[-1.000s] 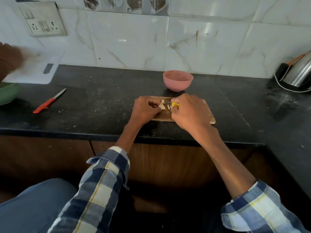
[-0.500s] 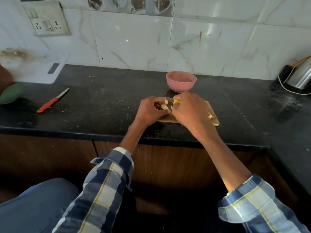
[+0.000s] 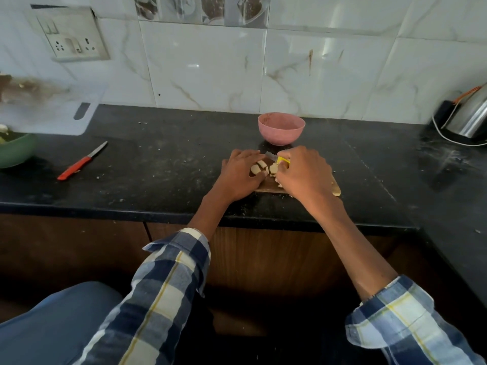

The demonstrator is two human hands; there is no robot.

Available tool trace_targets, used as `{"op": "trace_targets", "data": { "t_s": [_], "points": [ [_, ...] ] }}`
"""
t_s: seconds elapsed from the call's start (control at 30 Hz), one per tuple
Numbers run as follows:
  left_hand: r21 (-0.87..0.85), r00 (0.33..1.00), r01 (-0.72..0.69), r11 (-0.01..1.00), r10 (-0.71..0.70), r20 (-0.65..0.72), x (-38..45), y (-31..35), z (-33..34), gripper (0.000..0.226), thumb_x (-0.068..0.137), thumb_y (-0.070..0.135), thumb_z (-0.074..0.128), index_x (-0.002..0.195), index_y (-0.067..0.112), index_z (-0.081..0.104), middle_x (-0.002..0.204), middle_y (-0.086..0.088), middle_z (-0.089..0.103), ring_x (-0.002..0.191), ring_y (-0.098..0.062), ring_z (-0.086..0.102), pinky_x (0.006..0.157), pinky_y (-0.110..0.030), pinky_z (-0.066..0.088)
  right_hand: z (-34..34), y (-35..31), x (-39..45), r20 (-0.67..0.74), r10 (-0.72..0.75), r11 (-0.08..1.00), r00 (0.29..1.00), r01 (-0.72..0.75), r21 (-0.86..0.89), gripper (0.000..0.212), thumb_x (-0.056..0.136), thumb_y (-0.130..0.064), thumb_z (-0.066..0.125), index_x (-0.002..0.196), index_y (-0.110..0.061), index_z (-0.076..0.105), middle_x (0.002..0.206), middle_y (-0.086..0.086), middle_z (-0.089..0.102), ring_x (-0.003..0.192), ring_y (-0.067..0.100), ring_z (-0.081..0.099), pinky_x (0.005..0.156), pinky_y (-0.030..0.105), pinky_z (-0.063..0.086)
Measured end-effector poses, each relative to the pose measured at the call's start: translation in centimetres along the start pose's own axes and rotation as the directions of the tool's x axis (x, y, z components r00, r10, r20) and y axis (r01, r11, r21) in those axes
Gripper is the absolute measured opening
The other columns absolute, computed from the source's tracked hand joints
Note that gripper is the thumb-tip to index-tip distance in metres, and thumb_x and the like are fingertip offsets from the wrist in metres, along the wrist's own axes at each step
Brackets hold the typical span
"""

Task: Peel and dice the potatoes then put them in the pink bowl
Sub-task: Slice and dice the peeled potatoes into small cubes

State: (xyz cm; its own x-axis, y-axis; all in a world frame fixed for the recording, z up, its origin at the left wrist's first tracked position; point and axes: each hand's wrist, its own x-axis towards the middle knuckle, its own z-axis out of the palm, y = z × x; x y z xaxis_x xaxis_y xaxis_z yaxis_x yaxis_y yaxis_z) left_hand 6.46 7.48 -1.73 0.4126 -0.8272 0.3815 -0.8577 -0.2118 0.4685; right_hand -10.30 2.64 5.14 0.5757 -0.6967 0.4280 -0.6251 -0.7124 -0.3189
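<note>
Gripping a yellow-handled knife [image 3: 279, 159], the right hand [image 3: 303, 175] is cutting potato pieces [image 3: 259, 168] on the wooden board [image 3: 268, 189] near the counter's [image 3: 158, 167] front edge; the left hand [image 3: 237, 177] is curling around them, the pink bowl [image 3: 281, 129] sitting just behind

Both arms reach forward over the counter edge, checked sleeves pushed up to about the elbows, forearms bare and angling in toward each other so the hands end up almost touching. The left hand [image 3: 241, 175] sits palm down with fingers curled in and thumb tucked alongside, pinching pale potato pieces [image 3: 259, 167] between them. The right hand [image 3: 303, 172] is knuckles up, fingers wrapped round a yellow-handled knife [image 3: 283, 161], wrist bent a little downward.
</note>
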Motion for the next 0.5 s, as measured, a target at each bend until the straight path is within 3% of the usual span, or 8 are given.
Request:
{"op": "trace_targets", "data": {
  "t_s": [0.1,0.27,0.4,0.5],
  "points": [
    [0.036,0.999,-0.005,0.999,0.004,0.050,-0.04,0.19,0.05,0.047,0.099,0.039,0.062,0.146,0.036,0.057,0.156,0.009,0.050,0.144,-0.020,0.035,0.114,-0.055,0.027,-0.02,0.21,-0.31,-0.005,0.006,1.000,1.000,-0.006,0.002,0.026,0.099,-0.025,0.060,0.122,-0.022,0.074,0.109,0.004,0.076,0.100,0.025,0.070,0.081,0.039,0.056],
    [-0.028,1.000,0.003,1.000,-0.004,-0.014,-0.19,0.03,-0.10,0.028,0.097,0.037,0.067,0.124,0.035,0.066,0.141,0.011,0.060,0.138,-0.018,0.041,0.112,-0.051,0.029,0.25,0.48,-0.64,-0.015,0.028,1.000,0.999,-0.028,0.008,0.030,0.099,-0.028,0.062,0.126,-0.023,0.072,0.111,0.003,0.075,0.099,0.023,0.071,0.080,0.041,0.059],
    [0.069,0.997,0.033,0.997,-0.037,0.067,-0.07,0.28,-0.06,0.049,0.100,0.042,0.059,0.147,0.033,0.051,0.158,0.004,0.045,0.147,-0.024,0.032,0.115,-0.054,0.025,0.44,0.70,-0.62,-0.018,0.054,0.998,0.998,-0.053,0.029,0.033,0.099,-0.029,0.062,0.130,-0.024,0.071,0.112,0.003,0.075,0.098,0.022,0.071,0.080,0.042,0.060],
    [0.093,0.993,0.056,0.994,-0.065,0.101,0.07,0.42,0.03,0.047,0.101,0.043,0.055,0.146,0.034,0.050,0.160,0.003,0.044,0.149,-0.025,0.028,0.116,-0.053,0.023,0.44,1.02,-0.62,-0.032,0.062,0.998,0.998,-0.061,0.027,0.034,0.100,-0.029,0.062,0.133,-0.026,0.070,0.111,0.003,0.075,0.096,0.022,0.070,0.074,0.036,0.057]
  ]
}}
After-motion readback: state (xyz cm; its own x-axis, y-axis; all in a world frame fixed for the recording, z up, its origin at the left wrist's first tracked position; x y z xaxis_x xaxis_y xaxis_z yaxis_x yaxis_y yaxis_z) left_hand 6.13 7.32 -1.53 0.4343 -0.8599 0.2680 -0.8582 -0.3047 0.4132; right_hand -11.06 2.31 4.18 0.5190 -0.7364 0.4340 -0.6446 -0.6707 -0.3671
